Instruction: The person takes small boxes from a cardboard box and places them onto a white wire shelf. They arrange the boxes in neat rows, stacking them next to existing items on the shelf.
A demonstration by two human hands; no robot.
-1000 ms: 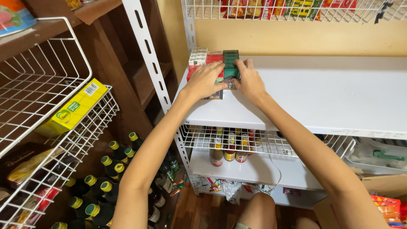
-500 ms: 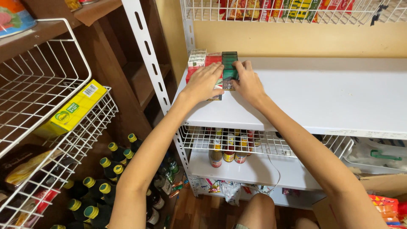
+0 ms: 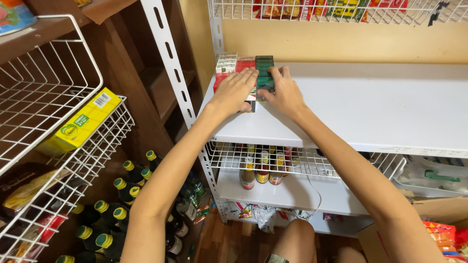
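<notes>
Green box [image 3: 264, 73] under right hand [image 3: 283, 93], left hand [image 3: 235, 90] flat on red boxes [image 3: 243, 65]

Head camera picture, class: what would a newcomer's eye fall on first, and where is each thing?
Two bare hands meet at the back left corner of the white shelf: the left hand lies flat on the red boxes, the right hand presses the dark green boxes. At left, a yellow box lies in a white wire basket; green-capped bottles stand on the floor below.

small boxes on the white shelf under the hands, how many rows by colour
3 rows: pale boxes far left, red boxes under the left hand, green boxes at the right hand. Hands may hide more.
</notes>
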